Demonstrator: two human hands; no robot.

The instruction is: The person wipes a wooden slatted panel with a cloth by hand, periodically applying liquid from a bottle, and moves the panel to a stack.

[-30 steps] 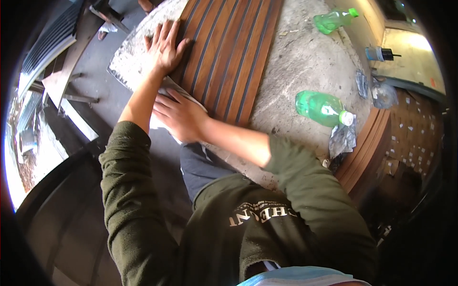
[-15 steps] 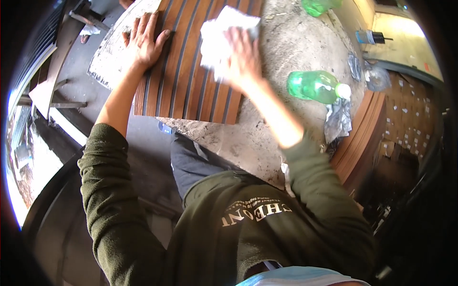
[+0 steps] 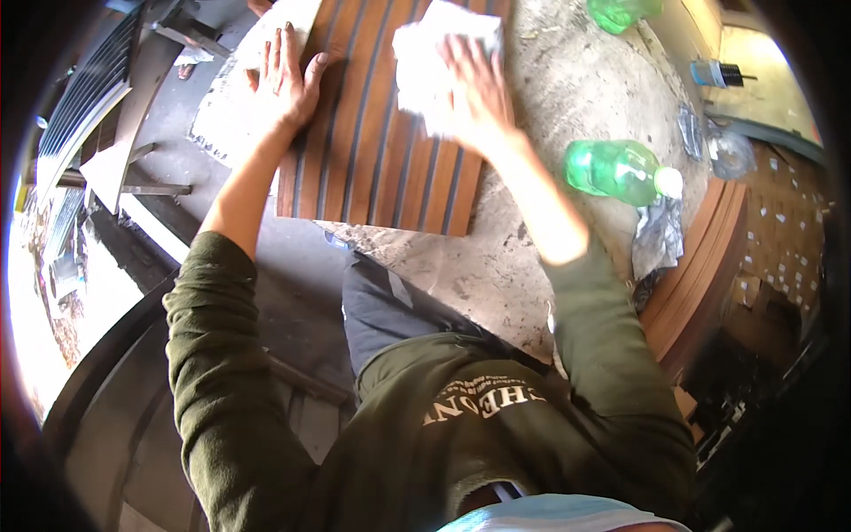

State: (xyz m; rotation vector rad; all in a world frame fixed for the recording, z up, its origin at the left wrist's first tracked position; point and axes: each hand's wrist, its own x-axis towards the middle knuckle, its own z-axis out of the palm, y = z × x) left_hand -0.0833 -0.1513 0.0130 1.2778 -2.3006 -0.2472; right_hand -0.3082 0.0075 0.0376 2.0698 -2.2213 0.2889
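A brown slatted wooden board (image 3: 355, 160) with dark grooves running lengthwise lies on the worn pale tabletop (image 3: 541, 97). My left hand (image 3: 291, 84) rests on the board's left edge, fingers stretched out and thumb apart, holding nothing. On the right part of the board, a folded white cloth (image 3: 420, 66) is under my right hand (image 3: 479, 93), whose slightly blurred fingers press it against the slats. To the right of that forearm, a green clear bottle (image 3: 612, 168) with a white cap lies on its side.
Another green bottle (image 3: 625, 12) is at the far edge. Crumpled grey plastic (image 3: 658, 235) lies by the capped bottle. Long wooden boards (image 3: 696, 266) are stacked at the right. A blue-and-black cylinder (image 3: 716, 74) sits far right. A wooden frame (image 3: 146, 188) stands at the left.
The whole view has shifted, so everything sits a little farther right. My right hand and the cloth have slid slightly away from me along the board. My left hand keeps its place.
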